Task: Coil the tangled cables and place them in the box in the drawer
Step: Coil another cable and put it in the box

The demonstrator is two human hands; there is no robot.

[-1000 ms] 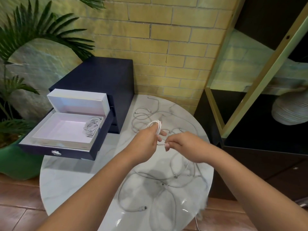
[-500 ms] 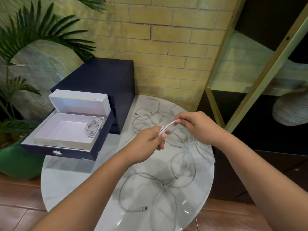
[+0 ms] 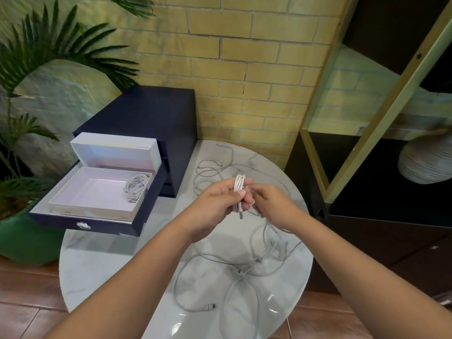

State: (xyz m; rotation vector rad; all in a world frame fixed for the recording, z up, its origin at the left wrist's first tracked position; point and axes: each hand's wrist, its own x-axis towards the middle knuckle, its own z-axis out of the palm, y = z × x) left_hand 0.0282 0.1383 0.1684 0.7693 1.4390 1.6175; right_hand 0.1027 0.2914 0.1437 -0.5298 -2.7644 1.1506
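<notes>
Marble bench against a brick wall carries a dark cabinet with its drawer pulled open. Inside the drawer sits a white box, lid up, with a coiled cable at its right end. Right of the drawer the left hand grips a white coil, thumb across it, a plug hanging below. The right hand meets it with curled fingers; I cannot tell what they pinch. Loose cables sprawl right of the drawer.
</notes>
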